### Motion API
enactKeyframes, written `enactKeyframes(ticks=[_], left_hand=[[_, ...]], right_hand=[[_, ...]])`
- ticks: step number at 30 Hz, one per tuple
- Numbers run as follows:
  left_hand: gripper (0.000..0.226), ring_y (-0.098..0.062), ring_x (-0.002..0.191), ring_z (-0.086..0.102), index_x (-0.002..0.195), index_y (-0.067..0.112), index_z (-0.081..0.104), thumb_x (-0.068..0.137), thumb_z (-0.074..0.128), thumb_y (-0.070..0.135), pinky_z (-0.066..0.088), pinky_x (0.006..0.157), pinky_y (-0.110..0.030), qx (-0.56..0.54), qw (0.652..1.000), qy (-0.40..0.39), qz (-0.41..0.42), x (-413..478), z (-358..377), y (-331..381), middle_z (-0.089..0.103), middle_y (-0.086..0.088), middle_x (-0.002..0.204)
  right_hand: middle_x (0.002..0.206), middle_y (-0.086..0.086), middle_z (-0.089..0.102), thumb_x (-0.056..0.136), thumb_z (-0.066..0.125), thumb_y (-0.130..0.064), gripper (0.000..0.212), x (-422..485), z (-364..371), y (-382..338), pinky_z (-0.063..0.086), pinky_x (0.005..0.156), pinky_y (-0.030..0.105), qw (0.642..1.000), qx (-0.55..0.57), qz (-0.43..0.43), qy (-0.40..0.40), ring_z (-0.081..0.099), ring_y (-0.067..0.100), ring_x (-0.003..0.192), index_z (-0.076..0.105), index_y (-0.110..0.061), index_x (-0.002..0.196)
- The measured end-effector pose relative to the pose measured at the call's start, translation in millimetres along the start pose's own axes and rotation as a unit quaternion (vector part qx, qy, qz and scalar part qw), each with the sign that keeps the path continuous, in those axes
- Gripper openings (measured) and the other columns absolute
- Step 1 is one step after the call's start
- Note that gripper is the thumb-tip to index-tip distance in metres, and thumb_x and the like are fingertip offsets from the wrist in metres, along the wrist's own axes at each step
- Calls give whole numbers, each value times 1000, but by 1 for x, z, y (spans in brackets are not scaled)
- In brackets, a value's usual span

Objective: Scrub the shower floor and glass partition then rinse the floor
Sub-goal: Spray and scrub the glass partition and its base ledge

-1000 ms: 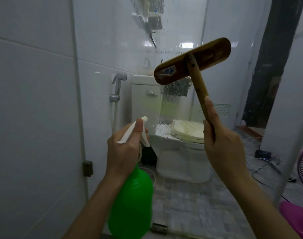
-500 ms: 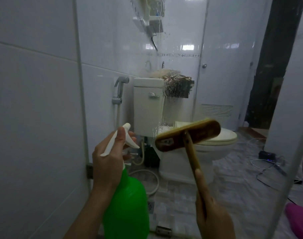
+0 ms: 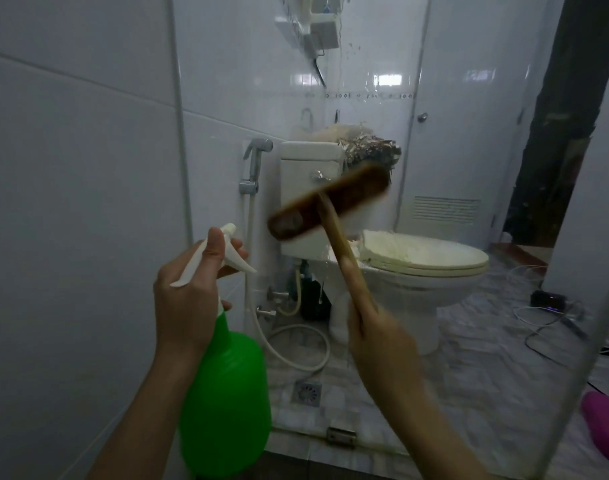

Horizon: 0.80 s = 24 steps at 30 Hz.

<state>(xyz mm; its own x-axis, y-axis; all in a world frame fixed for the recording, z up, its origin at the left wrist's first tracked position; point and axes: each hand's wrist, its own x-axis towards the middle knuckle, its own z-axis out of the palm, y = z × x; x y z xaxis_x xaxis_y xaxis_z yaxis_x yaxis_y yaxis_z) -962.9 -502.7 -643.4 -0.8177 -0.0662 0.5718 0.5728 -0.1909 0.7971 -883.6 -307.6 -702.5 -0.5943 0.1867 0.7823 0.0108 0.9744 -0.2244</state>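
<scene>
A clear glass partition [image 3: 434, 140] stands right in front of me, flecked with droplets. My right hand [image 3: 382, 344] grips the wooden handle of a scrub brush [image 3: 327, 202], whose brown head is blurred and pressed flat against the glass at mid height. My left hand [image 3: 189, 299] holds a green spray bottle [image 3: 227, 403] by its white trigger head, nozzle pointing at the glass. A strip of grey stone floor [image 3: 330, 462] shows at the foot of the glass.
Behind the glass are a white toilet [image 3: 410, 271] with its lid down, a bidet sprayer [image 3: 254, 164] and hose on the tiled wall, and a floor drain [image 3: 306, 393]. Cables [image 3: 545, 320] lie on the floor at right. A pink object [image 3: 604, 417] sits at the lower right.
The brush swept down the glass from high up to low, then came back up to mid height. The left hand with the bottle stayed almost still.
</scene>
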Motion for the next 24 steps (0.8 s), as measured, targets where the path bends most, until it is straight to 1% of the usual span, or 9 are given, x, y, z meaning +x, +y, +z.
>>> enactKeyframes(ticks=[3,5,7,10,13,15,18,22,24], left_hand=[[45,-15,88,74,99,14,75,91,49,50,61,62,-31,3,1000,9,11,-3,-4,1,77,0,93],[48,-15,89,74,105,13,74,92,47,51,57,50,-25,3,1000,14,6,-6,-7,3,77,0,94],[40,-14,88,74,103,23,73,93,47,51,48,41,-21,5,1000,12,5,-5,-10,10,77,1,95],[31,-14,86,74,98,29,72,98,46,46,45,39,-19,8,1000,8,8,1,-16,18,77,2,92],[31,-13,83,75,92,29,73,99,46,43,45,40,-19,22,1000,13,6,6,-22,25,77,2,89],[31,-10,83,75,89,30,73,99,47,43,49,46,-23,30,999,19,13,6,-25,27,77,6,88],[30,-8,83,74,92,32,72,99,46,45,50,46,-24,36,999,27,17,8,-31,28,77,13,87],[31,-13,87,74,95,32,72,99,45,45,46,40,-18,32,999,27,16,11,-38,26,77,10,90],[31,-14,87,74,96,32,72,97,47,49,45,40,-18,36,999,29,16,13,-43,26,77,8,89]], right_hand=[[57,3,48,99,47,-14,81,54,6,-19,44,37,32,998,6,-43,43,44,16,40,-11,-45,146],[58,2,48,96,52,-12,87,30,2,-10,43,35,27,1000,5,-19,-10,44,14,39,-10,-48,146],[55,-5,43,88,65,-10,97,-35,0,12,29,31,15,998,-12,24,-60,37,8,35,-2,-45,150],[47,-9,34,72,80,-9,111,-77,3,28,12,31,13,992,-7,80,-99,24,9,29,8,-40,151],[53,-4,41,84,69,-8,100,-4,7,-7,25,29,12,999,-14,5,-50,35,8,33,3,-42,151],[57,2,46,94,55,-10,91,59,12,-33,43,34,29,999,-7,-46,5,43,16,38,-10,-48,146],[57,3,46,97,53,-13,90,78,15,-31,47,35,32,998,-2,-59,1,43,15,37,-14,-47,145],[52,-6,42,69,82,-5,118,-39,8,15,26,25,14,996,-29,-12,-89,26,6,29,5,-37,152],[49,-7,38,63,85,-6,116,-49,15,20,11,29,10,992,-49,-8,-118,14,7,30,16,-34,152]])
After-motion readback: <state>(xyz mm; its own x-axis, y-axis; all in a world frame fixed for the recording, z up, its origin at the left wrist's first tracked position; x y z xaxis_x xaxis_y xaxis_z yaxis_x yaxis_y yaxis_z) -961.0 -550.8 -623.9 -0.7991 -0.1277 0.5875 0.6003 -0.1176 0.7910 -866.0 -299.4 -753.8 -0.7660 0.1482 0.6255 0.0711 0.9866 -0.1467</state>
